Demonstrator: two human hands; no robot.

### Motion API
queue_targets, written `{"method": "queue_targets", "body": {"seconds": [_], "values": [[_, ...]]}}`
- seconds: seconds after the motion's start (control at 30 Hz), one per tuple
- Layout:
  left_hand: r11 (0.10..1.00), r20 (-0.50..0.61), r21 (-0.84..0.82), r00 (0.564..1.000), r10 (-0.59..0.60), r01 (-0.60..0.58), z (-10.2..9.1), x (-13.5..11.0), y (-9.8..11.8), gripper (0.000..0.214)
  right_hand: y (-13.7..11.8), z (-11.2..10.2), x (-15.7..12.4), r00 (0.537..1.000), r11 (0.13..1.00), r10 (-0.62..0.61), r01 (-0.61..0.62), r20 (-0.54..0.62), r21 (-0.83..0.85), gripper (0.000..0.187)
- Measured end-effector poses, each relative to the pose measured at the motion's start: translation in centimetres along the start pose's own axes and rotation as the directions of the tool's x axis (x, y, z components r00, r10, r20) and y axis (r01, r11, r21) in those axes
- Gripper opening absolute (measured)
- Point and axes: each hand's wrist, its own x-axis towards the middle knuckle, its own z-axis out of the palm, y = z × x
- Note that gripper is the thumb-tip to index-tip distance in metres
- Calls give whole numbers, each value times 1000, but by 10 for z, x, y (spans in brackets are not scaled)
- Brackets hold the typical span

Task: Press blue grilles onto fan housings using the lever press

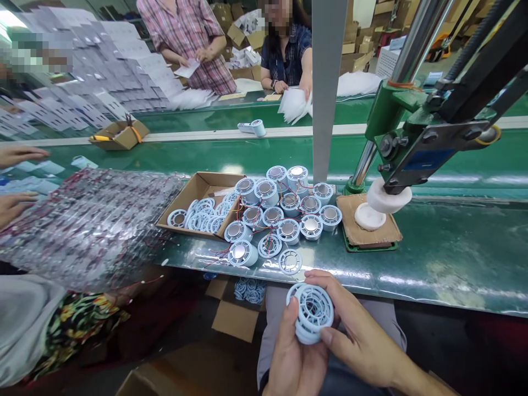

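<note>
glossy green bench | grey post | cartons behind | bright light

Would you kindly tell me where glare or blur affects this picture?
Head view: glare streaks the glossy green tabletop near its front; head view: blur smears the white stack at left and the silvery, red-wired pile; head view: the light-blue round plastic rings in the left hand and right hand look fairly sharp.

Your two hands held one stack of light-blue grille rings. You had sixteen disc-centred round grille parts at twelve o'clock, one hand press with two white round blocks at one, and two cardboard trays at eleven; the rings in the nearer tray overlapped too much to count.
</note>
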Motion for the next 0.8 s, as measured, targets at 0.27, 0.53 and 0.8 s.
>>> {"method": "queue_targets", "body": {"seconds": [0.27,0.53,0.8], "values": [[999,15,34,1000,23,-24,-3,0,0,23,-1,3,0,1000,1000,5,-6,-12,-23,50],[998,-21,13,998,59,-59,-7,2,0,20,0,4,3,1000,999,11,-12,-27,-32,49],[993,-44,-25,993,113,-114,-25,4,8,19,-1,15,10,995,997,54,-49,88,-66,52]]}}
